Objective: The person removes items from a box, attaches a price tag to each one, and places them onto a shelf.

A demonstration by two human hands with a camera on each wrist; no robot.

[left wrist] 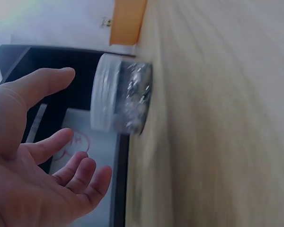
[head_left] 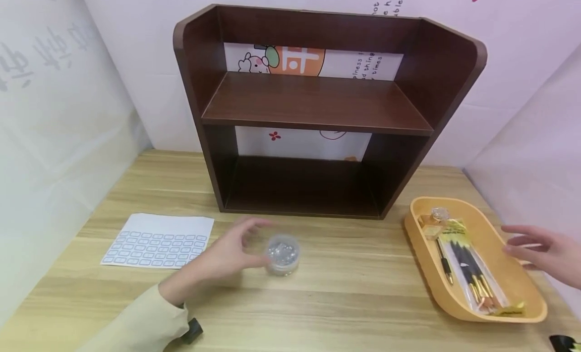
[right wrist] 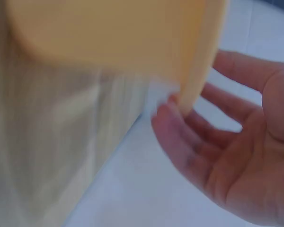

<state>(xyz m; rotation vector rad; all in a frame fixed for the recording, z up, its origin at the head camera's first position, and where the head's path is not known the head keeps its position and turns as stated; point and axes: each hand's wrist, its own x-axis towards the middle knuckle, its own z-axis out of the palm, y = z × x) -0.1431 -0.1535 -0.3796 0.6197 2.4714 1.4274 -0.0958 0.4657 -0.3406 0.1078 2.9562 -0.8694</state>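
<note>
A small round clear jar [head_left: 283,256] with shiny silvery bits inside stands on the table in front of the shelf. My left hand [head_left: 236,248] is just left of it, thumb and fingers spread. In the left wrist view a gap shows between the fingertips and the jar [left wrist: 120,94]. At the right, my right hand [head_left: 546,251] is at the outer rim of a yellow-orange tray [head_left: 504,258]. The right wrist view puts the tray rim [right wrist: 201,56] between thumb and loosely bent fingers; whether they touch it is blurred. A perfume bottle [head_left: 433,223], a pen [head_left: 445,261] and packaged brushes [head_left: 472,269] lie in the tray.
A dark brown two-tier shelf [head_left: 313,102] stands at the back of the wooden table [head_left: 327,301]. To the left lies a white label sheet [head_left: 159,241] with rows of blue-edged boxes. Pale printed sheeting [head_left: 50,115] bounds the sides and back.
</note>
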